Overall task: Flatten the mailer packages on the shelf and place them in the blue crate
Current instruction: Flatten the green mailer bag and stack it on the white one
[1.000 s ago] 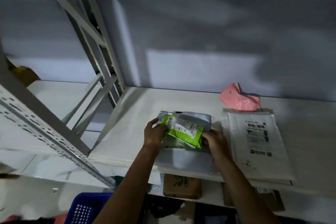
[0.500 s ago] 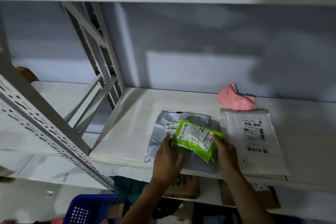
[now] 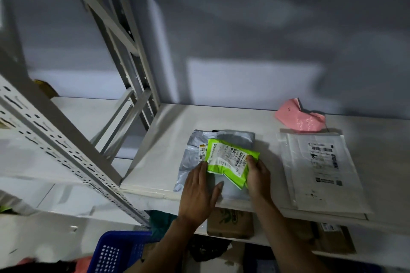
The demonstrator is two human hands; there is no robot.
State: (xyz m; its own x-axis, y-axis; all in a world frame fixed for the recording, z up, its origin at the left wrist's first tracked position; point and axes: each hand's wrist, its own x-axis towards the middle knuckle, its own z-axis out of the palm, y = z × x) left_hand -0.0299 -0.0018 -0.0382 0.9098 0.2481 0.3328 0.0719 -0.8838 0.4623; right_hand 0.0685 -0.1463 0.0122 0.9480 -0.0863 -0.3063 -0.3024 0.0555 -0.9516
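Green mailer [image 3: 230, 162] is laid on top of grey mailer [image 3: 233, 137], pinched at right end by right hand [image 3: 258, 177]. Left hand [image 3: 199, 193] is pressed flat, fingers straight, on grey mailer. Green mailer is best smoothed outward slowly, grey mailer pinned down.

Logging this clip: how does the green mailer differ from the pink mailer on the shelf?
The green mailer lies on the grey mailer near the front of the shelf; the pink mailer sits at its back. The right hand grips the green mailer; the pink mailer is untouched. The green mailer shows a printed label; the pink mailer shows none. Both are soft plastic bags.
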